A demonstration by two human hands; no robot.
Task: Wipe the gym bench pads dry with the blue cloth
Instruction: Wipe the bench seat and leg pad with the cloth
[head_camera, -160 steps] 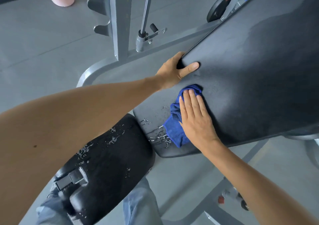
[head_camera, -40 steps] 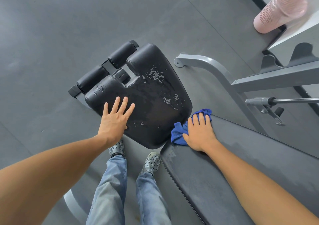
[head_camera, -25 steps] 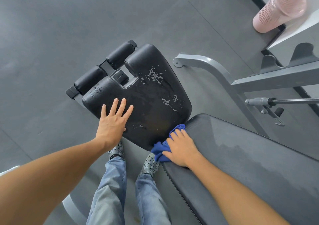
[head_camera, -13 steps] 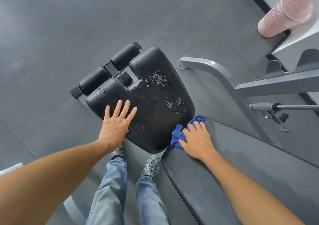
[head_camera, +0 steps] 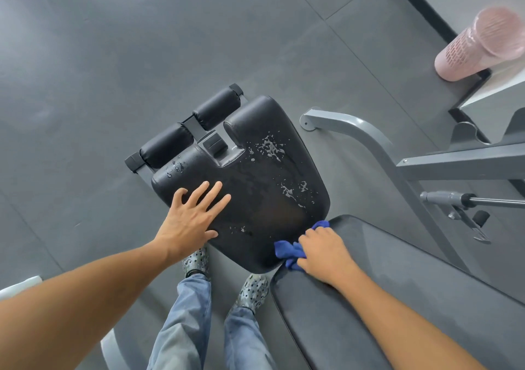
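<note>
The black seat pad (head_camera: 264, 187) lies in the middle of the view with water drops on its far and right parts. My left hand (head_camera: 191, 219) rests flat on its near left corner, fingers spread. The long back pad (head_camera: 397, 290) runs to the lower right, with faint damp streaks. My right hand (head_camera: 325, 251) is curled on the bunched blue cloth (head_camera: 288, 250), which sits at the gap where the two pads meet.
Two black foam rollers (head_camera: 190, 131) stick out beyond the seat pad. The grey steel frame (head_camera: 366, 139) and an adjuster pin (head_camera: 454, 199) stand to the right. A pink perforated bin (head_camera: 483, 45) is far right. My legs and shoes (head_camera: 252, 290) are below the seat.
My right hand has slid the cloth back along the near end of the back pad toward the seat's edge and bunched it up. My left hand stays flat on the seat.
</note>
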